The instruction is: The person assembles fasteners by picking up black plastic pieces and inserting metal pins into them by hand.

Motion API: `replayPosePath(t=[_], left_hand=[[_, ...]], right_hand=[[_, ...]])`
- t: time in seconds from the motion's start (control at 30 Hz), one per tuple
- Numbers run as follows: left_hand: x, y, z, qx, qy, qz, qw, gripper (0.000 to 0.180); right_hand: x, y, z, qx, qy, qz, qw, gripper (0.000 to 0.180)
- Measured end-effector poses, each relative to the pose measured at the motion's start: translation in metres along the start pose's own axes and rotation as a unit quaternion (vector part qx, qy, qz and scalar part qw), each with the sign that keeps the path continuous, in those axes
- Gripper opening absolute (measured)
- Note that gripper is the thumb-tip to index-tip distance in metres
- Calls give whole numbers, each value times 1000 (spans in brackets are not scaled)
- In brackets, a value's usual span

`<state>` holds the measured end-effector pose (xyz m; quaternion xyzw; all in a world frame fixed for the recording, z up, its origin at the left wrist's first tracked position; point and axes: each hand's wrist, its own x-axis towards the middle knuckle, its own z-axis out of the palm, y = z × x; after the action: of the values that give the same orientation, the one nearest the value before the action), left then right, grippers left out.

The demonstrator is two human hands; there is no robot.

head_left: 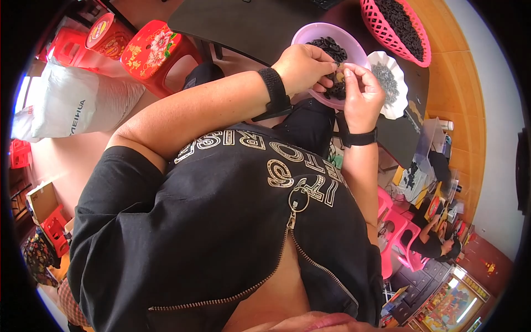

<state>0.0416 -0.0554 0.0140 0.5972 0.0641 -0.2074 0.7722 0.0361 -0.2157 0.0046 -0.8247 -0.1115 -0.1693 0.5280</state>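
Observation:
A light purple bowl [357, 47] holding many small black pieces [326, 47] stands at the table's near edge. Over it, my left hand [306, 67] and my right hand [363, 95] meet with their fingertips nearly touching. Each is closed in a pinch. What lies between the fingers is too small to make out. A white dish with a wavy rim [399, 105] stands just right of the bowl and contains a heap of tiny grey bits [385, 80]. Beyond the dish, a pink lattice basket [381, 40] is filled with similar black pieces [399, 25].
The dark table [243, 25] extends to the far left. Red stools [149, 50] and a white sack [83, 102] stand at left. Pink chairs [406, 238] are on the right, where another person [428, 238] sits. More people appear at lower left.

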Motion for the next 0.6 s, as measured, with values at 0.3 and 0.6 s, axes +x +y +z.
replayPosePath(t=[0.3,0.6], left_hand=[[-3,-3,-6,18,16,11,1000,20],[-18,-7,-11,-65,-29,-23,997,15]], right_hand=[[-7,-1,-4,51,-13,-2,999,7],[-21,-21,-6,96,-41,26,994,7]])
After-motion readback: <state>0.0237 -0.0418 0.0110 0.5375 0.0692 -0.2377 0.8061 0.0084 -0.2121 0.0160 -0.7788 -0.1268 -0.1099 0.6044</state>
